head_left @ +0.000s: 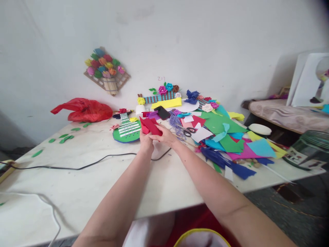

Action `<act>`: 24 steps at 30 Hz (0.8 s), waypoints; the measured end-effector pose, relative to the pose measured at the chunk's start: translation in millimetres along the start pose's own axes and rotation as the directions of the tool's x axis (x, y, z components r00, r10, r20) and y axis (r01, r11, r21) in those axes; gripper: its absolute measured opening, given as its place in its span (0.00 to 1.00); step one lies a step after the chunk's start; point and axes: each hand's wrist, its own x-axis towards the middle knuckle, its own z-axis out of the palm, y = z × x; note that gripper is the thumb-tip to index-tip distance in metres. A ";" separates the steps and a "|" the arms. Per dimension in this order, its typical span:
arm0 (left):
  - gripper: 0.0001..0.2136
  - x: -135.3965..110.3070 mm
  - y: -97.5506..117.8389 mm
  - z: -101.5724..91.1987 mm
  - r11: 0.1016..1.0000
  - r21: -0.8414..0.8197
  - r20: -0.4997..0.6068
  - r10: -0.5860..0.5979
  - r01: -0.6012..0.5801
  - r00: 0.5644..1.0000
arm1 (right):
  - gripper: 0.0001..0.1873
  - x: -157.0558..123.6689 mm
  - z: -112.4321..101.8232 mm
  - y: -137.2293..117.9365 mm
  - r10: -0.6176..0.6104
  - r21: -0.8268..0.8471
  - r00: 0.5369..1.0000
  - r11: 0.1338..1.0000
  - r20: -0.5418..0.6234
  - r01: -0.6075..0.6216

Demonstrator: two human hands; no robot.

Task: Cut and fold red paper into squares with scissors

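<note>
A folded piece of red paper (151,126) is held up over the middle of the table, with both hands on it. My left hand (146,139) grips its lower left side. From the right, my right hand (165,135) closes on the same paper, its thumb near my left fingers. Just left of the hands lies a green paper guitar shape (125,133) with white strips. Behind them is a dark phone (161,112). Scissors (189,131) with black handles rest to the right, near a tangle of purple yarn (176,121).
Coloured paper sheets (216,121) and scraps cover the right side of the table (102,192). A red plastic bag (86,109) and green paper leaves (64,138) lie at left. A black cable (84,168) crosses the front. A glass jar (308,152) stands at the right edge.
</note>
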 end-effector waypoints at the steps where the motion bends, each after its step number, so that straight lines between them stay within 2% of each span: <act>1: 0.17 0.6 -0.2 -0.5 1.000 0.003 -0.007 -0.002 0.002 1.000 | 0.25 -0.1 -1.3 0.1 -0.007 0.025 0.999 1.000 0.038 0.006; 4: 0.17 1.6 -0.2 -0.5 0.999 0.035 -0.037 -0.011 0.013 0.999 | 0.24 -0.3 -5.2 0.4 0.000 0.076 0.992 0.997 0.123 -0.010; 6: 0.17 1.6 -0.5 0.3 0.998 0.059 -0.050 -0.011 0.014 0.999 | 0.25 -0.5 -5.7 0.5 -0.010 0.040 0.993 0.999 0.115 0.005; 10: 0.17 1.0 -1.2 1.2 0.995 0.089 -0.041 0.043 -0.040 0.998 | 0.29 -1.2 -0.9 0.8 -0.055 -0.112 0.999 0.992 -0.003 0.054; 12: 0.17 0.5 -0.8 1.1 0.992 0.117 -0.047 0.061 -0.055 0.997 | 0.28 -2.0 1.4 1.6 -0.028 -0.178 0.997 0.984 -0.070 0.016; 14: 0.18 -0.1 0.3 1.0 0.989 0.140 -0.041 0.059 -0.053 0.997 | 0.23 -2.7 1.8 3.8 0.023 -0.238 0.987 0.969 -0.159 -0.061; 16: 0.20 -0.5 1.3 1.0 0.987 0.151 -0.034 0.057 -0.051 0.998 | 0.14 -2.4 0.1 7.5 0.070 -0.264 0.959 0.954 -0.273 -0.145; 19: 0.22 0.0 1.7 0.9 0.987 0.151 -0.038 0.056 -0.049 0.998 | 0.06 0.1 -5.2 15.2 0.124 -0.201 0.891 0.952 -0.437 -0.231; 24: 0.23 3.1 0.8 -1.5 0.988 0.151 -0.035 0.047 -0.042 0.998 | 0.08 5.1 -17.8 27.8 0.223 -0.068 0.803 0.948 -0.552 -0.310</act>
